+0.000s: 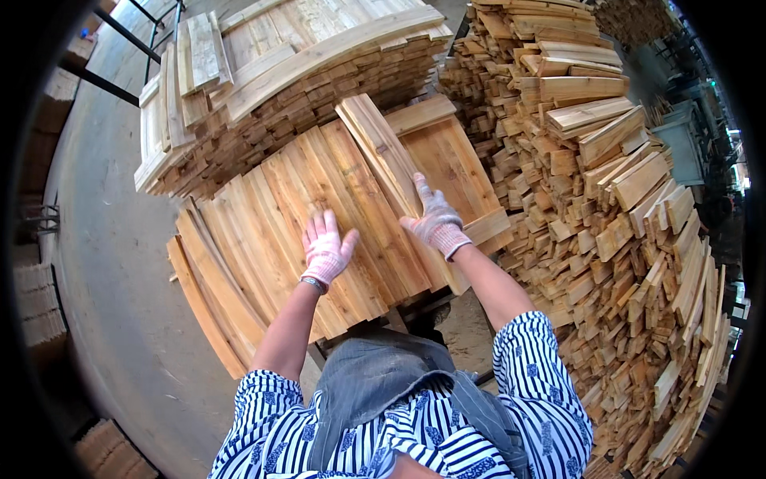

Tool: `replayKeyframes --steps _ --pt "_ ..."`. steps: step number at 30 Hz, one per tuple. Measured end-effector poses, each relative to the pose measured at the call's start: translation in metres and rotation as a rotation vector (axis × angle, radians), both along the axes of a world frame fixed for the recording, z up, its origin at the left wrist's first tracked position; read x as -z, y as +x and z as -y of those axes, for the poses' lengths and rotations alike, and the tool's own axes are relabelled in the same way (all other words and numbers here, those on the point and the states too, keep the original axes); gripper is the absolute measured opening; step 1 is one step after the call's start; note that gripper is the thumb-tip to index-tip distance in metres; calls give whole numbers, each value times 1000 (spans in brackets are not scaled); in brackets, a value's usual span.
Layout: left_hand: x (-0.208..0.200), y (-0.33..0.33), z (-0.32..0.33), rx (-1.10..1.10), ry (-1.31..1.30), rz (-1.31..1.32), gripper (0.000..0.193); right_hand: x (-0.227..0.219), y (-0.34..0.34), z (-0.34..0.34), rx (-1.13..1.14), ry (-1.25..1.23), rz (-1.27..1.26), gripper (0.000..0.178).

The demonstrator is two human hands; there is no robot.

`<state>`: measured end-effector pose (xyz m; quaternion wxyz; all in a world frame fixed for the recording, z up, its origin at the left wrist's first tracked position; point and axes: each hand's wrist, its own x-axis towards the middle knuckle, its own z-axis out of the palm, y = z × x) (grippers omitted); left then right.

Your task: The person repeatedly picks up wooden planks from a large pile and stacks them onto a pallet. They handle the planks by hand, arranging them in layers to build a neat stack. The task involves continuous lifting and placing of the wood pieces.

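The left grip (325, 249) is released, splayed over a row of boards (263, 207) beneath it, while the right grip (439, 219), its hold unclear, touches narrow planks (372, 140), stacked timber (570, 231) to its right.

Layered stack of planks (319, 84), upper middle; great heap of short wood offcuts (606, 247) along right; grey floor (120, 199) at left; dark metal rail (108, 85), upper left; grey-green equipment (680, 148) beyond heap.

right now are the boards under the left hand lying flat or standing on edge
Lying flat: the boards show their broad faces upward, side by side, with the gloved left hand over them.
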<state>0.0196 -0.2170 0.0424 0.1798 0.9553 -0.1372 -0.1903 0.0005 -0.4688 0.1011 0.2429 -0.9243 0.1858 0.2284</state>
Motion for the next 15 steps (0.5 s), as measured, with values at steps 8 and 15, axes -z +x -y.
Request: replayKeyframes --steps 8,15 --pt "43 -29 -24 239 216 -55 112 71 -15 -42 76 -146 147 79" --pt "44 -36 -21 238 235 -88 115 67 -11 -19 64 -73 54 83"
